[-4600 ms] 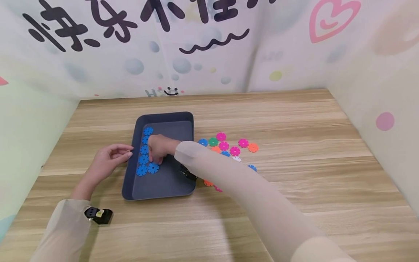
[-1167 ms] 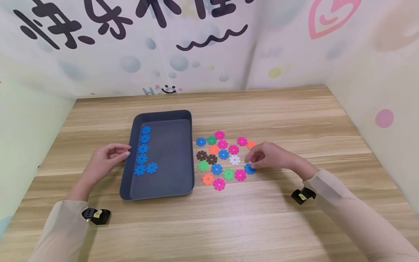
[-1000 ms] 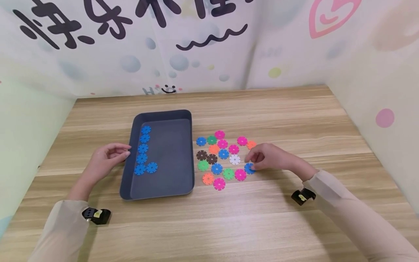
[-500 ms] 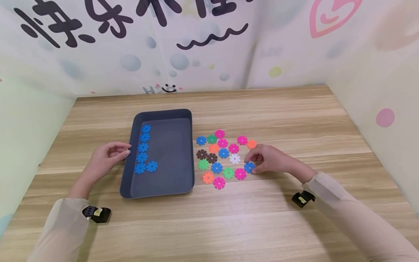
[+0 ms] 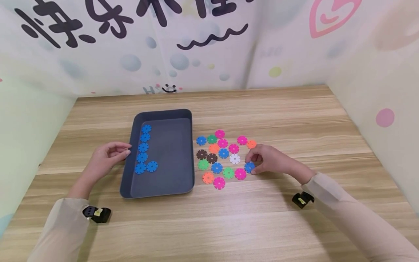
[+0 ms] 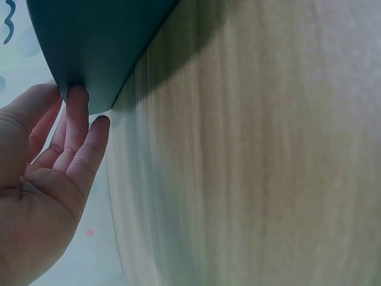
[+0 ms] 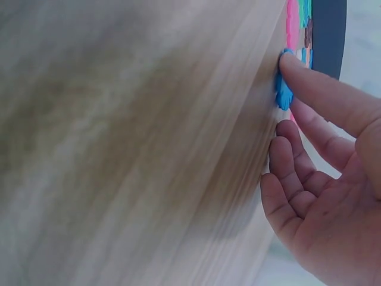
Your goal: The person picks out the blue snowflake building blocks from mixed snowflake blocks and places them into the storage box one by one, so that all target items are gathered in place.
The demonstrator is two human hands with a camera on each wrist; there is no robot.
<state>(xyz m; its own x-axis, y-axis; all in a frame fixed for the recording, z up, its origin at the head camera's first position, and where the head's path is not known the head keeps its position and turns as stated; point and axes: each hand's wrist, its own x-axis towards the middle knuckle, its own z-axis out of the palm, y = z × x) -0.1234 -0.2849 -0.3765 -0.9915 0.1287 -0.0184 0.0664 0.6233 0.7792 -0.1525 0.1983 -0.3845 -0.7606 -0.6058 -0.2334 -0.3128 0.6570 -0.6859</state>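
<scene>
In the head view, the right hand (image 5: 271, 159) is at the right end of the loose discs, its thumb and index finger pinching a blue notched plastic disc (image 5: 250, 167) at its edges. Seen from the right wrist, the thumb tip lies on this blue disc (image 7: 284, 83) close to the tabletop; the other fingers curl loosely below. The left hand (image 5: 106, 157) touches the left wall of a dark grey tray (image 5: 126, 182) with relaxed fingertips. One finger rests against the tray's outer side (image 6: 98, 47) in the left wrist view. Several blue discs (image 5: 143, 147) lie along the tray's left side.
Between tray and right hand, several loose discs lie flat: pink (image 5: 240, 174), green (image 5: 228, 173), orange (image 5: 207, 178), dark brown (image 5: 202, 154), white (image 5: 234, 158) and blue (image 5: 216, 167). The wooden table (image 5: 229, 222) meets a printed backdrop (image 5: 209, 62) behind.
From over the blue discs in the tray, the right hand has moved right to a blue disc on the table. During the last second both hands stay nearly still.
</scene>
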